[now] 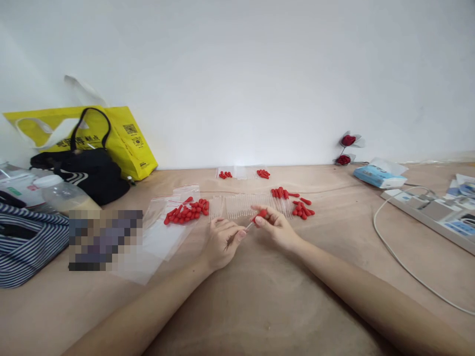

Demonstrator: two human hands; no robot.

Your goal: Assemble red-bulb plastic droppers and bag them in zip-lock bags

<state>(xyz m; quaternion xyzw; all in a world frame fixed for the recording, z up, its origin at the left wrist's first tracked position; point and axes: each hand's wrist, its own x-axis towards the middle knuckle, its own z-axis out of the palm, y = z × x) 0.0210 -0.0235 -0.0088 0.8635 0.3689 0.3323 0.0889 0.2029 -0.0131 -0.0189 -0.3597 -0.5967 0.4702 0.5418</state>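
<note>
My left hand [223, 243] pinches a thin clear dropper tube [250, 225] between thumb and fingers. At the tube's upper end, my right hand [276, 228] grips a red rubber bulb [262, 213]; the two parts meet, though the joint is too small to make out. Behind my hands lies a row of clear tubes [239, 205], partly hidden by my fingers. To its left, a pile of red bulbs [187, 211] rests on clear zip bags [159, 237]. More red bulbs [303, 210] lie to the right, and some [280, 193] sit at the row's right end.
Small groups of red bulbs [225, 175] lie on bags near the wall. At left stand a yellow bag [139, 153], a black bag [100, 173], a bottle [70, 195] and a striped bag [33, 247]. A tissue pack [378, 175], power strip [441, 217] and white cable [389, 257] occupy the right.
</note>
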